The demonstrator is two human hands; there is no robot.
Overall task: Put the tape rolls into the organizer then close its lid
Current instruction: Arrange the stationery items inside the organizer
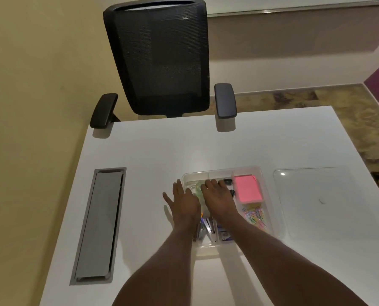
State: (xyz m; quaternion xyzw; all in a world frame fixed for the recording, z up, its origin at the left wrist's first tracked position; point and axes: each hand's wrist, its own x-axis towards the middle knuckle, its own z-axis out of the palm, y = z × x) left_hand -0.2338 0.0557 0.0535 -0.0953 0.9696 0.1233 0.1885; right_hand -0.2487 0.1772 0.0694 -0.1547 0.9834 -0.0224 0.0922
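A clear plastic organizer (265,186) sits on the white table, lid off. Its clear lid (316,199) lies flat on the table just to its right. Clear tape rolls (197,189) show between my two hands in the organizer's far left compartment, mostly covered. My left hand (184,203) hovers over the organizer's left edge, fingers spread, holding nothing. My right hand (218,197) lies palm down over the middle of the organizer, fingers apart, beside the tape rolls. I cannot tell whether it touches them.
The organizer also holds a pink sticky-note pad (248,188), coloured paper clips (256,216), black binder clips (227,181) and pens (206,230). A grey cable hatch (99,224) is set into the table at the left. A black mesh chair (162,58) stands at the far edge.
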